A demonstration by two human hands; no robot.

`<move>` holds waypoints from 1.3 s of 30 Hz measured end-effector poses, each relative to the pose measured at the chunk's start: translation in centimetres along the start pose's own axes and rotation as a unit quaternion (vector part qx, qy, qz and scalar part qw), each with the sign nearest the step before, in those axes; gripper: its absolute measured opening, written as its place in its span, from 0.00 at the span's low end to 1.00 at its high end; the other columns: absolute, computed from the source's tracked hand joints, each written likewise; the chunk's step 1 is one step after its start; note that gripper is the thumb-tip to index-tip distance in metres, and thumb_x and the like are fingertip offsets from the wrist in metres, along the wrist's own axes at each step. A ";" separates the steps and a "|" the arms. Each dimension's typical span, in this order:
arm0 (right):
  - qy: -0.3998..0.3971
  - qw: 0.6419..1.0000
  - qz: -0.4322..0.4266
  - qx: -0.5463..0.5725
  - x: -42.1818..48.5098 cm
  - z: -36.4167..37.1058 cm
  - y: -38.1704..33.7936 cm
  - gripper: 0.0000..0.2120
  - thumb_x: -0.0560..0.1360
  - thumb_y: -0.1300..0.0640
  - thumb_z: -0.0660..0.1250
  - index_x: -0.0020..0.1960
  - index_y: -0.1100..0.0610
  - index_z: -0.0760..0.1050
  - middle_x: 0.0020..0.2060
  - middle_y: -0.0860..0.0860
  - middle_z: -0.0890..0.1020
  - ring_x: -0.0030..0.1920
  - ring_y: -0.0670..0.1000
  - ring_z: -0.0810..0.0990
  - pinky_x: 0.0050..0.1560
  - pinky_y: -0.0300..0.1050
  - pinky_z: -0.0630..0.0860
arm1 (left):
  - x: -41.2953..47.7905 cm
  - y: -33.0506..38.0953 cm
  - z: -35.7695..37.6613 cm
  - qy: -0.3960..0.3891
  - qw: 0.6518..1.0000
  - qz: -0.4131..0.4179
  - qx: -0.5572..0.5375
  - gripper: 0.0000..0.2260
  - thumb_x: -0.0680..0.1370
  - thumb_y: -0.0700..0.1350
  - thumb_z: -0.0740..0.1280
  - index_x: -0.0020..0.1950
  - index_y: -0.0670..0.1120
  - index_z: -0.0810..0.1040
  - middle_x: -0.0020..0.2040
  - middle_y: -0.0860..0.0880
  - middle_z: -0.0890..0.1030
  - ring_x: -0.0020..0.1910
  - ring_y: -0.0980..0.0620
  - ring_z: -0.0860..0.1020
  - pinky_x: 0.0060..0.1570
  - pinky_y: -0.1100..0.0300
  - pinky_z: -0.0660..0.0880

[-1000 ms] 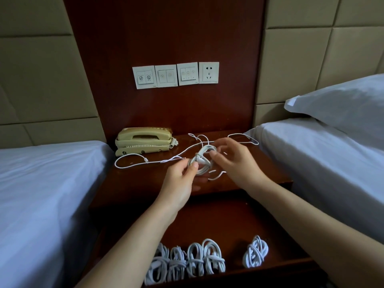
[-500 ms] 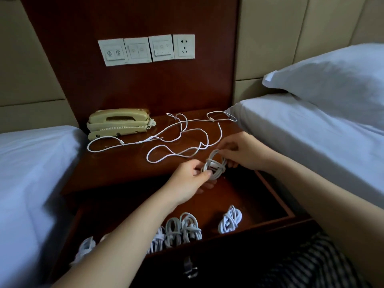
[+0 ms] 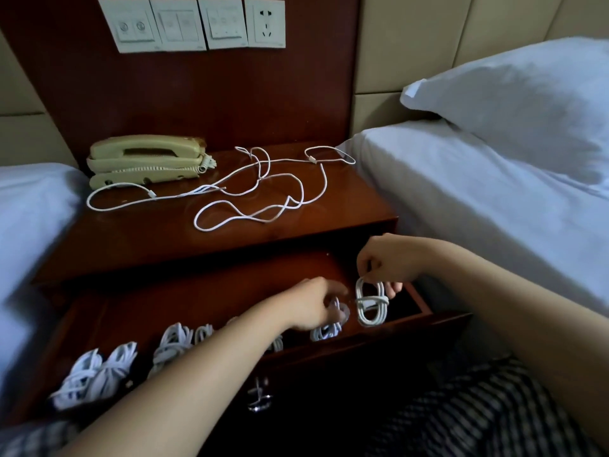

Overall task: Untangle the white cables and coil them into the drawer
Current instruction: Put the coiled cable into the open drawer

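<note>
The coiled cable (image 3: 370,303) hangs at lower centre-right of the frame, inside the right end of the open drawer (image 3: 425,303). My right hand (image 3: 385,258) pinches the top of its loops, fingers curled round them. I judge it light and limp, with a smooth sheath. Only the cross-wrap at its waist keeps the loops together. Take hold at the top of the loops or at the wrap. Holding a single strand would probably let the loops slide apart.

Just left of it, my left hand (image 3: 316,305) reaches down to a stored coil (image 3: 329,328). Motion blur hides the fingers, so I cannot tell whether that hand grips the coil or only touches it.

More finished coils (image 3: 99,371) line the front of the drawer toward lower left. My left forearm covers part of the row, so the count is uncertain. The drawer floor is dark, and I cannot tell whether the held coil touches it.

Loose cables (image 3: 257,192) lie crossed on the surface (image 3: 131,239) at centre frame, beside the telephone (image 3: 148,159). They should slide freely on the polished wood. Take each by a connector end and draw it out of the crossings. How many separate cables lie there is hard to make out.
</note>
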State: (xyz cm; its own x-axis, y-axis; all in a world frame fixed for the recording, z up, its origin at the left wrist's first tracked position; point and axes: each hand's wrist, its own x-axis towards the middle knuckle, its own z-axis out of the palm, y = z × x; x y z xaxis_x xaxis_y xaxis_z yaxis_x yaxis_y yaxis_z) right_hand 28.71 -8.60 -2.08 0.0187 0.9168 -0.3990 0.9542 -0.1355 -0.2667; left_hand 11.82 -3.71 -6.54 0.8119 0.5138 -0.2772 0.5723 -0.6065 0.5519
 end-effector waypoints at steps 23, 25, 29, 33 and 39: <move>-0.059 0.983 -0.074 0.159 3.7 4.4 -4.0 0.03 0.76 0.63 0.66 0.45 0.62 0.76 0.31 0.53 0.80 0.28 0.44 0.80 0.37 0.40 0.81 | -3.3 -4.3 -1.9 0.032 0.996 -0.060 0.065 0.10 0.72 0.54 0.71 0.45 0.50 0.77 0.45 0.49 0.78 0.46 0.49 0.78 0.47 0.52 0.78; -0.072 0.983 -0.068 0.156 3.6 4.2 -4.1 0.04 0.76 0.62 0.66 0.45 0.63 0.77 0.33 0.54 0.81 0.30 0.47 0.81 0.36 0.38 0.80 | -3.4 -4.4 -1.9 0.024 0.996 -0.056 0.063 0.13 0.72 0.55 0.71 0.50 0.48 0.78 0.48 0.49 0.80 0.47 0.50 0.79 0.48 0.51 0.78; -0.086 0.986 -0.053 0.130 3.4 2.9 -5.0 0.06 0.77 0.62 0.62 0.49 0.63 0.77 0.43 0.59 0.82 0.37 0.54 0.83 0.40 0.41 0.81 | -3.8 -4.6 -3.1 0.030 0.997 -0.052 0.045 0.14 0.74 0.55 0.69 0.54 0.48 0.78 0.49 0.49 0.81 0.48 0.50 0.79 0.52 0.52 0.78; -0.021 0.987 -0.084 0.132 3.3 0.8 -6.2 0.05 0.78 0.61 0.61 0.49 0.59 0.75 0.38 0.54 0.81 0.35 0.51 0.83 0.35 0.38 0.79 | -4.3 -5.0 -5.2 0.076 0.996 -0.044 0.028 0.10 0.75 0.52 0.68 0.52 0.48 0.80 0.50 0.49 0.81 0.50 0.51 0.79 0.55 0.54 0.75; 0.219 0.950 -0.138 0.174 4.2 -2.5 -7.7 0.06 0.77 0.64 0.61 0.48 0.59 0.77 0.36 0.52 0.82 0.35 0.48 0.83 0.35 0.37 0.78 | -5.5 -5.9 -8.8 0.164 0.986 -0.009 0.031 0.06 0.77 0.46 0.66 0.50 0.47 0.81 0.42 0.52 0.80 0.44 0.55 0.78 0.50 0.61 0.73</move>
State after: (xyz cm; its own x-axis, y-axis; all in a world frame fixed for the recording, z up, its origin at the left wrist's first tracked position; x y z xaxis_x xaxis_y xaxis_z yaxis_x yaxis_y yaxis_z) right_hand 22.20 -2.76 0.51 -0.0221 0.9936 0.1112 0.7859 0.0860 -0.6123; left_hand 2.98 2.44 -1.33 0.7259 0.6877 -0.0116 0.6011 -0.6262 0.4965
